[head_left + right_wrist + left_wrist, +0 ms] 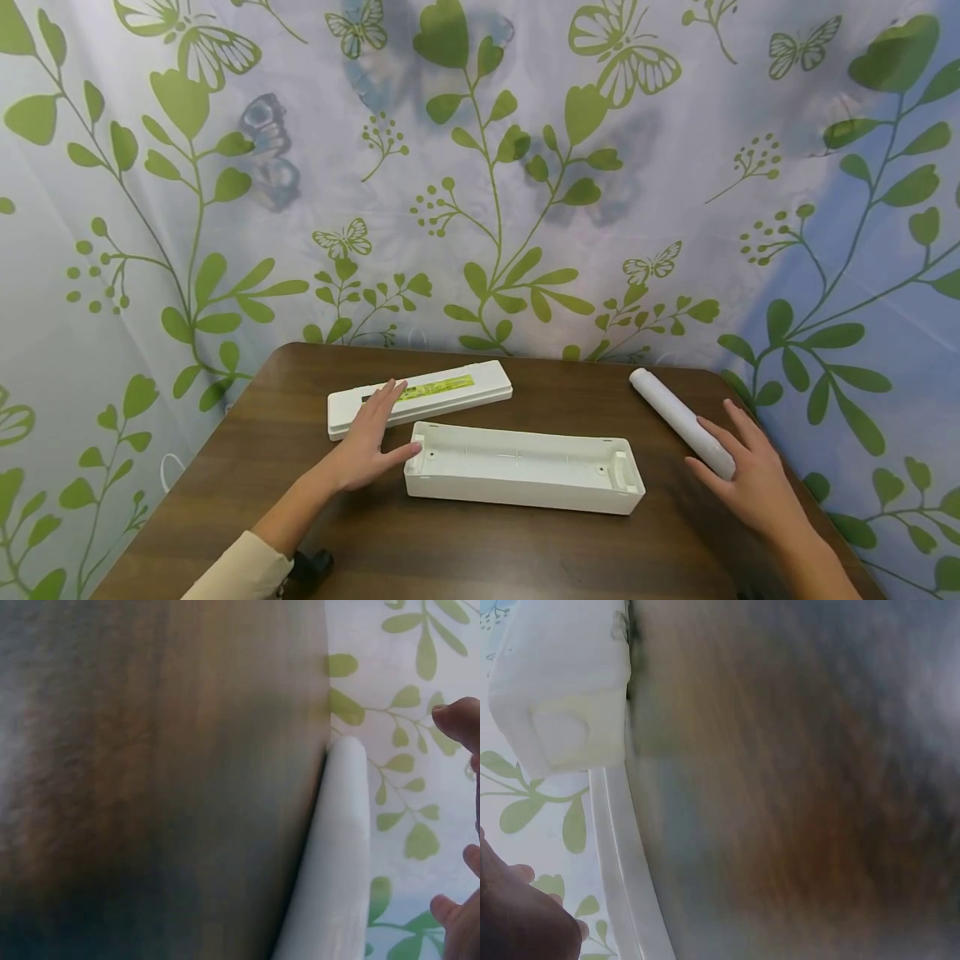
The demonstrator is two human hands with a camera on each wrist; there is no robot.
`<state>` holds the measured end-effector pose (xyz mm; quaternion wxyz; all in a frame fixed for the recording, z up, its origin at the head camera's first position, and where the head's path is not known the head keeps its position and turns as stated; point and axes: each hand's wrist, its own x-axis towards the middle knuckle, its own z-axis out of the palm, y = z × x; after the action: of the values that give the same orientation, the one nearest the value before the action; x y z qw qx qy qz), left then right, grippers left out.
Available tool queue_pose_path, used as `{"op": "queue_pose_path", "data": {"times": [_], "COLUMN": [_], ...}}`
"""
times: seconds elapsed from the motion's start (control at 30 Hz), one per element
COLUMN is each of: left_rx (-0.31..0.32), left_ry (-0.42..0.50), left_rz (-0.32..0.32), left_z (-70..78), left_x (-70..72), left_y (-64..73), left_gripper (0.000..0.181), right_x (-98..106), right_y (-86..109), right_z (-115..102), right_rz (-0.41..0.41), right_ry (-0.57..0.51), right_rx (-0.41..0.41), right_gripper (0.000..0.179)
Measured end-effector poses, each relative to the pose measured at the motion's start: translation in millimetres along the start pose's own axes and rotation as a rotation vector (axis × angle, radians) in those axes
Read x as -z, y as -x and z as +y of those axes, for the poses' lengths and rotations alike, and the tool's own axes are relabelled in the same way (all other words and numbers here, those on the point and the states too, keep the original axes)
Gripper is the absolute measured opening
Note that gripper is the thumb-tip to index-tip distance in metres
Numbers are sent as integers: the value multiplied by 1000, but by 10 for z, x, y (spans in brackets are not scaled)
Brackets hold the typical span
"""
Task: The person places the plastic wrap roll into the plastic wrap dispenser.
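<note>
A person's 2 bare hands above a brown wood-grain surface [465,550], seen from the head and from both wrists. A long, white, open-topped rectangular plastic box [525,493] rests near the middle of the surface, its long sides running roughly along the far edge; 2 small round marks show on its floor. Behind it, towards the far left corner, lies a long, flat, white plastic lid [427,402] bearing a yellow-green printed label [438,387], its right end angled towards the far edge. A smooth white cylindrical roll [678,419] lies slantwise near the right edge, its far end close to the far right corner.

The left hand [367,450] has its grip apart, fingers extended over the lid's left part and thumb just beside the box's left end; whether they touch cannot be told. The right hand [753,475] has its grip apart, thumb and fingers spread about the roll's near end; the right-wrist view shows a gap between fingertips and roll.

A cream sleeve [240,571] covers the left forearm. A pale curtain [300,167] printed with green leaves and butterflies hangs beyond the far edge.
</note>
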<state>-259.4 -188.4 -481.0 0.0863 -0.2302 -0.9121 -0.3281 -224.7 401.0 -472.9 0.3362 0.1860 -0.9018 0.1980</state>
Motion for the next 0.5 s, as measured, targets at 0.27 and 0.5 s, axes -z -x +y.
{"op": "queue_pose_path", "data": {"times": [0.27, 0.5], "left_rx": [12, 71], "left_ry": [156, 265], "left_rz": [-30, -75], "left_z": [57, 114], "left_x": [-50, -85], "left_y": [36, 64], "left_gripper": [99, 105], "right_x": [34, 92], "right_y": [169, 237], "right_z": [60, 90], "right_rz": [-24, -20], "right_ry": [-78, -68], "right_rx": [-89, -120], "right_gripper": [65, 59]}}
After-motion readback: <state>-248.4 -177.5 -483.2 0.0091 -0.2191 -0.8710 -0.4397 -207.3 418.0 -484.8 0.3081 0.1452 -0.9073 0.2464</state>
